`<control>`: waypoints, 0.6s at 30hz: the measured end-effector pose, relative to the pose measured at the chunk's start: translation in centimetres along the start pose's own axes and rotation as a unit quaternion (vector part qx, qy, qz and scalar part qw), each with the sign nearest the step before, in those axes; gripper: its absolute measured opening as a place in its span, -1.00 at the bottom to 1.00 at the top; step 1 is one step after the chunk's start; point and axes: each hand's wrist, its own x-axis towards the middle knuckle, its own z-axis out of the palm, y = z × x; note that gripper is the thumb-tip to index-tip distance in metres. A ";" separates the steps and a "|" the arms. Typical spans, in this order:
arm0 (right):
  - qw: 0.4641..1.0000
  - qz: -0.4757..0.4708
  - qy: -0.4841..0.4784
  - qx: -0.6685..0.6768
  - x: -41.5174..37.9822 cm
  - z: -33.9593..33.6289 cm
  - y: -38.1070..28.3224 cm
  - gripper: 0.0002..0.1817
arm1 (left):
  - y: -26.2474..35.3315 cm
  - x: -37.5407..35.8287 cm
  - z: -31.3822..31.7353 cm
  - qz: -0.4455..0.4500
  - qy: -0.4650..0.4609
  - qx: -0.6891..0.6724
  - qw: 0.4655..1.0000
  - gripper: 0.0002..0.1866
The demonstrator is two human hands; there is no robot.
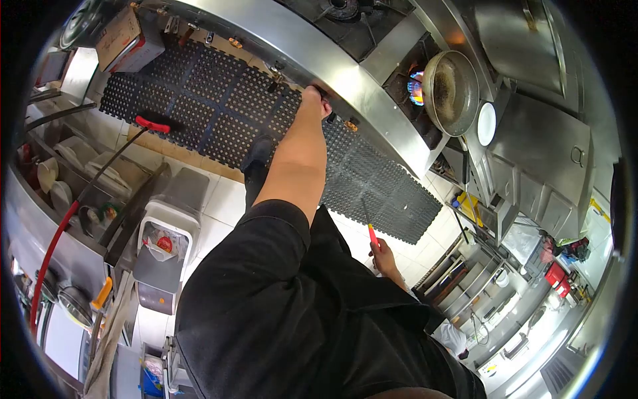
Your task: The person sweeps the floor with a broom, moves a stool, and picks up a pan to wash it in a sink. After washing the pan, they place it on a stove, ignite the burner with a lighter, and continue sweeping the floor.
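Note:
My left hand [318,102] reaches out to the steel front of the stove [286,33]. Its fingers are curled around a dark knob [330,117] under the edge, mostly hidden by the hand. Lower, at my side, my right hand [384,257] is closed on the red and yellow handle of a thin, long-stemmed lighter [371,232], whose stem points away over the floor mat. A frying pan [454,93] sits tilted in view on the burner, and a blue and orange flame [416,88] shows at its side.
A white plate [486,124] is beside the pan. Black perforated mats [232,100] cover the floor along the stove. A grey bin [159,266] stands at left, near a sink with dishes and a red hose [56,236]. A cardboard box [121,40] is at upper left.

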 end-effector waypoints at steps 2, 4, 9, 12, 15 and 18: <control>1.000 0.001 -0.004 -0.002 -0.1 -0.1 -0.2 -0.55 | 0.0 1.0 -0.1 0.001 -0.003 -0.003 1.000 -0.62; 1.000 0.011 -0.009 0.005 -0.1 -0.2 -0.1 -0.55 | 0.0 1.5 -0.4 0.005 0.000 -0.007 1.000 -0.64; 0.999 0.020 -0.013 -0.028 -0.1 -0.5 0.5 -0.55 | -0.3 -0.8 0.1 0.038 0.026 0.008 0.999 -0.62; 0.999 0.021 -0.018 -0.026 0.1 -0.5 0.5 -0.54 | -0.3 0.0 -1.3 0.022 -0.025 0.048 0.998 -0.48; 0.999 0.016 -0.024 -0.018 0.2 -0.3 0.0 -0.52 | 0.6 -1.5 -3.4 0.008 0.010 0.097 0.995 -0.42; 1.000 0.006 -0.026 -0.010 0.7 0.1 0.2 -0.51 | 0.5 -0.5 -7.9 0.039 0.146 0.114 0.982 -0.40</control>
